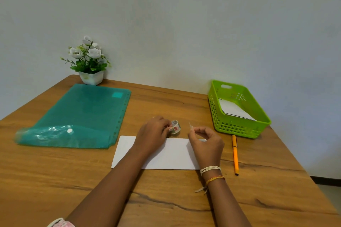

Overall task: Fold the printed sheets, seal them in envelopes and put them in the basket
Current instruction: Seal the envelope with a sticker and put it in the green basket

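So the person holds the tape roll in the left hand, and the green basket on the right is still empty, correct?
Not quite. The left hand does hold the tape roll, but the green basket is not empty: the head view shows white envelopes already lying inside it.

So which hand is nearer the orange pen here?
The right hand. It is pinching a small tape piece just left of the orange pen, while the left hand holds the tape roll farther left, beyond the envelope.

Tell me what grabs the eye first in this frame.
The two hands at centre: the left hand holds a small patterned tape roll, the right hand pinches a torn strip, both over a white envelope. Next, the bright green basket at right, already holding white paper, and the teal folder at left.
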`<action>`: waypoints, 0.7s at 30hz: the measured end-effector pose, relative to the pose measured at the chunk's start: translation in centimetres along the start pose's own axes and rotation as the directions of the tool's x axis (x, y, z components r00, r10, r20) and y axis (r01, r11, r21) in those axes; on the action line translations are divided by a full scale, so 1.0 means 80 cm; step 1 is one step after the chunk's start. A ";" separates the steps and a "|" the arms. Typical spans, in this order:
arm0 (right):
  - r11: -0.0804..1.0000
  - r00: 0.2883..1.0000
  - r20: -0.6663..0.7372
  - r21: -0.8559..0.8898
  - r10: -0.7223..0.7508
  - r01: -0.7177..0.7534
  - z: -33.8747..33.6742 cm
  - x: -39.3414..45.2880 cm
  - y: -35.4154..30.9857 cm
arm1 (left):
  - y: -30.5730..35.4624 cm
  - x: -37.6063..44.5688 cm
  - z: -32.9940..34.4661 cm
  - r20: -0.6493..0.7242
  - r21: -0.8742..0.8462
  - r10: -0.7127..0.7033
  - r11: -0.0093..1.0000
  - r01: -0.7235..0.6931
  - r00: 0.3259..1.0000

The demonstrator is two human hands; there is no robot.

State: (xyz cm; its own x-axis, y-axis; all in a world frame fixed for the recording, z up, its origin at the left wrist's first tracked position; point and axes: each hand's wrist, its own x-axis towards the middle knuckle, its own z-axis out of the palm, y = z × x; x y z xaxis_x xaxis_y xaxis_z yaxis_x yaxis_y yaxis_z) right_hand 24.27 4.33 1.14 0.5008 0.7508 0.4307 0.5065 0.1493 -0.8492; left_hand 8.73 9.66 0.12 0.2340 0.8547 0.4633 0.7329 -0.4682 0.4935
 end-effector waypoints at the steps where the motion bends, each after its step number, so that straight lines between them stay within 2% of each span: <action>1: 1.000 1.000 0.005 0.011 0.004 -0.004 0.001 0.000 0.000 | 0.001 0.000 0.000 -0.021 0.022 0.004 1.000 -0.003 1.000; 3: 0.999 1.000 0.011 0.035 0.029 -0.030 0.002 -0.001 0.000 | 0.002 -0.001 -0.001 -0.068 0.056 0.033 0.998 -0.030 0.997; 7: 0.966 0.982 0.040 0.177 0.183 -0.187 0.000 0.002 -0.003 | 0.009 -0.001 -0.001 -0.136 0.054 0.094 0.995 -0.088 0.986; 10: 0.819 0.922 0.156 0.422 0.355 -0.388 -0.003 0.006 -0.009 | 0.024 -0.001 0.000 -0.171 -0.041 0.190 0.979 -0.200 0.967; 12: 0.714 0.876 0.240 0.510 0.418 -0.480 -0.004 0.007 -0.014 | 0.033 -0.004 0.002 -0.190 -0.083 0.253 0.959 -0.273 0.949; 16: 0.605 0.823 0.356 0.559 0.442 -0.567 -0.003 0.008 -0.019 | 0.033 -0.007 0.005 -0.228 -0.101 0.299 0.939 -0.327 0.927; 21: 0.565 0.814 0.414 0.586 0.407 -0.581 -0.004 0.008 -0.019 | 0.037 -0.009 0.005 -0.247 -0.135 0.304 0.929 -0.344 0.920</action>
State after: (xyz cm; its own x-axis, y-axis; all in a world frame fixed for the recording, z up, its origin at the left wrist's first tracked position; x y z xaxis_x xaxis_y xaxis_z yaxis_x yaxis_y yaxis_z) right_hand 24.05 4.37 2.83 0.3230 0.9386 -0.1213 -0.4158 0.0256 -0.9091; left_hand 10.95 7.74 0.92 0.2807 0.5885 0.7583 0.5144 -0.7592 0.3988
